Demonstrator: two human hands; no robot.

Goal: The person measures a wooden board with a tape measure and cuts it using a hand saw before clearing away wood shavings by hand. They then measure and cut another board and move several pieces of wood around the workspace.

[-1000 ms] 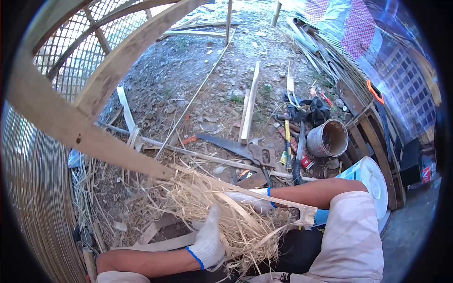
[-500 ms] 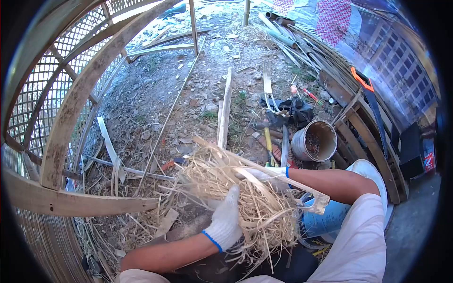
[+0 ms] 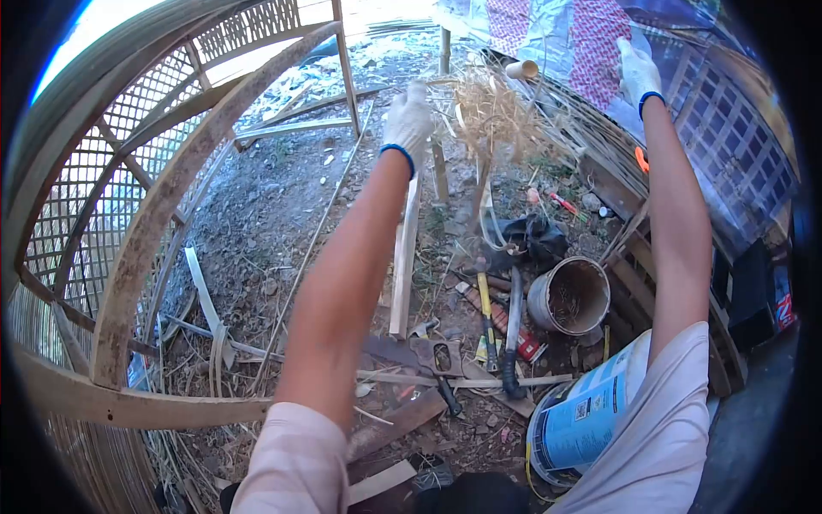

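Gone from our grasp, the wood shavings (image 3: 497,118) are blurring at one o'clock; we are extending our left fingers (image 3: 414,98), openness unclear, toward twelve and our right fingers (image 3: 633,56), empty, loosely parted, toward two.

Left hand (image 3: 408,127) and right hand (image 3: 638,73): white gloves, blue cuffs. Sleeves (image 3: 295,458): pale pinkish. Shavings (image 3: 492,124), far: straw-tan, blurry. Sheet (image 3: 604,43), far right: red-and-white pattern beside pale blue. Tarp (image 3: 728,128), right: bluish-purple, dark grid squares. Lattice (image 3: 118,167), left: brown criss-cross. Plastic bag (image 3: 541,242), right of middle: black. Tool handle (image 3: 485,300), nearer: yellow. Pail (image 3: 539,301), right: whitish outside, brownish inside. Bucket (image 3: 572,428), near right: blue, white bands, black-and-white code square.
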